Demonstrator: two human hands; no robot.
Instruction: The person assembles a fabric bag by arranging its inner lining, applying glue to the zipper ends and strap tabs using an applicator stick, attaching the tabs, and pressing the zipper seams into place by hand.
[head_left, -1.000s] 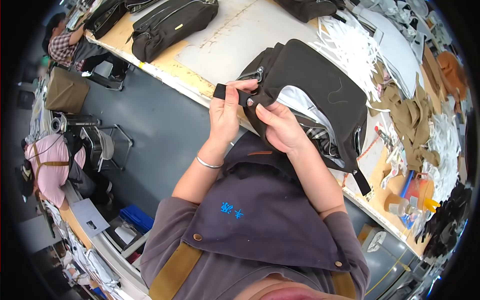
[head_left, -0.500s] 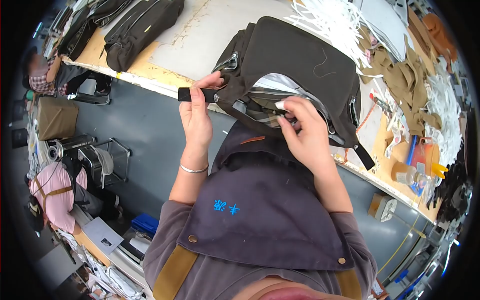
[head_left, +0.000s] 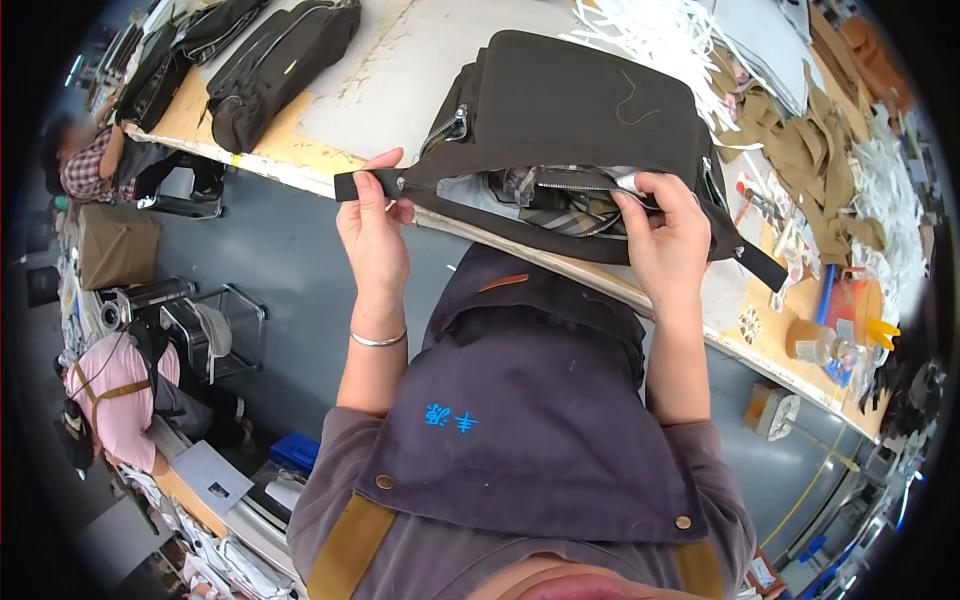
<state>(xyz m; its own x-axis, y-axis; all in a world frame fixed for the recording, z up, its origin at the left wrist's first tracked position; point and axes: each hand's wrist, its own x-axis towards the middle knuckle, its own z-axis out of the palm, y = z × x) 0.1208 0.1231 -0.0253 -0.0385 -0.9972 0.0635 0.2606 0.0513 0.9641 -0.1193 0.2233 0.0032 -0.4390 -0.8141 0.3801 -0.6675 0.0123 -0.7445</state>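
Nearest, a dark apron (head_left: 540, 440) is covering the person's front. On the left, the left hand (head_left: 374, 240) is pinching a black strap (head_left: 348, 187) between thumb and fingers, a silver bracelet (head_left: 378, 341) circling its wrist. On the right, the right hand (head_left: 670, 240) is closing thumb and fingertips on the zippered edge of a dark bag (head_left: 590, 110). The bag is resting at the near edge of the surface (head_left: 380, 80), its mouth gaping toward the person and showing a plaid lining (head_left: 575, 218); a second strap (head_left: 762, 268) is sticking out at its right end. Farther right, an amber container (head_left: 803, 340) is standing near the edge, with brown fabric scraps (head_left: 820, 215) lying beyond it. White strips (head_left: 665, 40) are heaping up behind the bag's right side. Far left, another dark bag (head_left: 285, 70) is lying on the surface, and a person in a checked shirt (head_left: 90, 165) is sitting beyond.
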